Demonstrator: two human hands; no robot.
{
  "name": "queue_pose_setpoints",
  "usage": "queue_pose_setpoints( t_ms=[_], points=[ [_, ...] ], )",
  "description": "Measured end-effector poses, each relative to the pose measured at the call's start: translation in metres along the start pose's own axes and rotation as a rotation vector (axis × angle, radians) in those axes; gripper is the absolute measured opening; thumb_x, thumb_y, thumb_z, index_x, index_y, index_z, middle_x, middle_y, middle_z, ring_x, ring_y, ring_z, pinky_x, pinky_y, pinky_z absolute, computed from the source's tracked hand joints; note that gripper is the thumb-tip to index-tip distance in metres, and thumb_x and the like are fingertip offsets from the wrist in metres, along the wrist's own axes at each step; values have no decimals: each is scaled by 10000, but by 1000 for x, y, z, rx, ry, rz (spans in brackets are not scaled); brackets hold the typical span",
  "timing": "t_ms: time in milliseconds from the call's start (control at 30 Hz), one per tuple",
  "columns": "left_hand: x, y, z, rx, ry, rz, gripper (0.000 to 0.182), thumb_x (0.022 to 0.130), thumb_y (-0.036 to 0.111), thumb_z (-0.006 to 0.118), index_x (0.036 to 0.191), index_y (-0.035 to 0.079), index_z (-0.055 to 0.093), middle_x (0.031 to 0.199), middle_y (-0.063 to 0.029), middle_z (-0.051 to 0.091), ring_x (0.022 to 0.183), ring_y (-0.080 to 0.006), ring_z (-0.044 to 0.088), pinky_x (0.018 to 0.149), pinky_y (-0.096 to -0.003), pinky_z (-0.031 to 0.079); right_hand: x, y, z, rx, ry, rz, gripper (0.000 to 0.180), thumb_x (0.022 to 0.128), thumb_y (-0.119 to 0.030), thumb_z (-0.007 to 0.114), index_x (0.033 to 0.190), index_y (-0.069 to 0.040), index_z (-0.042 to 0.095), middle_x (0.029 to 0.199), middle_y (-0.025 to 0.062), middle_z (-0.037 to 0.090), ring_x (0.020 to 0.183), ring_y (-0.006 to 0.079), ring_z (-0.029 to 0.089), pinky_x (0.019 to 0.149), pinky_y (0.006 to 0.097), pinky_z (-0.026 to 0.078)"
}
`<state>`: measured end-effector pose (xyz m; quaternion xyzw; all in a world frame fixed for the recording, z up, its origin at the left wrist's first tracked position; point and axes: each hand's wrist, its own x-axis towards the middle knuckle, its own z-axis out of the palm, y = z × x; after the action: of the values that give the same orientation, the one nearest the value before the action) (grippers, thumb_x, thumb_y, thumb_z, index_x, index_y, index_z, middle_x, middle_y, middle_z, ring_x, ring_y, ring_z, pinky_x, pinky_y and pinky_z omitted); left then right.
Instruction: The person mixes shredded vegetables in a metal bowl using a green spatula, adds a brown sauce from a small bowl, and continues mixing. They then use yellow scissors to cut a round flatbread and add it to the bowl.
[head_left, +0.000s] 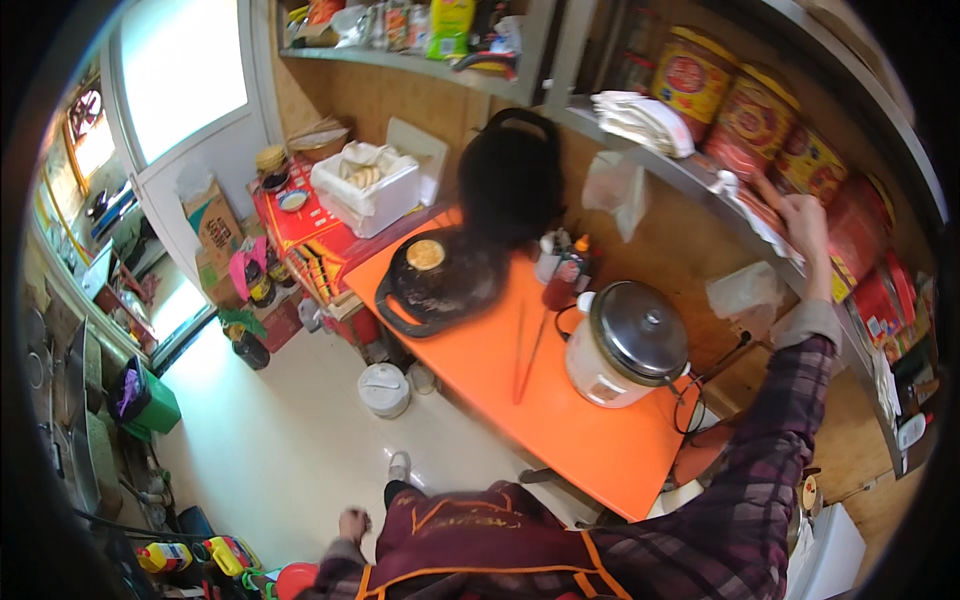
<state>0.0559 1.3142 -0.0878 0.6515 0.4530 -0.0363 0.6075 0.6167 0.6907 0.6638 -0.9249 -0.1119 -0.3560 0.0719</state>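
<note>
My right hand is raised to the wall shelf, its index finger stretched towards several red and yellow plastic jars. Beside it, along the shelf's edge, lies a strip of white plastic wrapping. What the fingers touch is hidden by the back of the hand. Low at my side hangs my left hand, its fingers curled, with nothing seen in it. On the orange table before me stands an electric rice cooker with a metal lid. A round flatbread lies on the open black griddle.
Tongs and a red sauce bottle are on the table near the cooker. The griddle's raised lid leans at the back. Beyond is a white foam box with flatbreads. On the floor stand a white bucket and a green bin.
</note>
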Motion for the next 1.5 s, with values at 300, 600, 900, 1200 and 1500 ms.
queue_pose_setpoints(
  t_ms=[300, 600, 900, 1200, 1500],
  points=[
    [108, 334, -40, 305, -155, 585, 268, 984, 210, 625, 1114, -21, 666, 934, -197, 727, 875, -304, 721, 787, -390, 558, 18, 38, 76, 15, 137, 424, 460, 866, -482, 727, 907, -27, 776, 792, 133, 731, 776, 268, 707, 767, 380, 525],
    [60, 464, 29, 220, -728, 752, 253, 1039, 176, 583, 1213, 0, 639, 1099, -126, 716, 999, -201, 692, 886, -337, 550, -64, -206, 26, 205, 754, 558, 313, 907, -314, 760, 1036, -30, 789, 968, 78, 778, 852, 193, 723, 778, 358, 573],
    [-12, 552, 126, -908, -1455, 54, 460, 1097, 328, 449, 1432, 13, 474, 1450, -124, 558, 1314, -263, 556, 1141, -469, 414, -275, -405, 233, 1620, -143, 1055, 77, 889, 3, 758, 864, -6, 686, 865, 68, 725, 751, 101, 653, 708, 228, 518],
    [-20, 528, 141, -912, -1251, 12, 317, 1098, 203, 456, 1342, 19, 540, 1341, -102, 627, 1263, -230, 592, 1109, -424, 463, -292, -405, 231, 1277, -236, 700, 199, 910, 12, 730, 1079, 55, 636, 894, 88, 718, 754, 105, 681, 666, 237, 551],
    [8, 482, 161, -519, -922, 223, 278, 1095, 158, 464, 1278, -11, 588, 1242, -96, 660, 1145, -194, 639, 1009, -383, 516, -316, -386, 244, 484, -7, 230, 182, 754, -46, 847, 819, 13, 688, 857, 82, 665, 699, 222, 630, 674, 334, 548]
  ],
)
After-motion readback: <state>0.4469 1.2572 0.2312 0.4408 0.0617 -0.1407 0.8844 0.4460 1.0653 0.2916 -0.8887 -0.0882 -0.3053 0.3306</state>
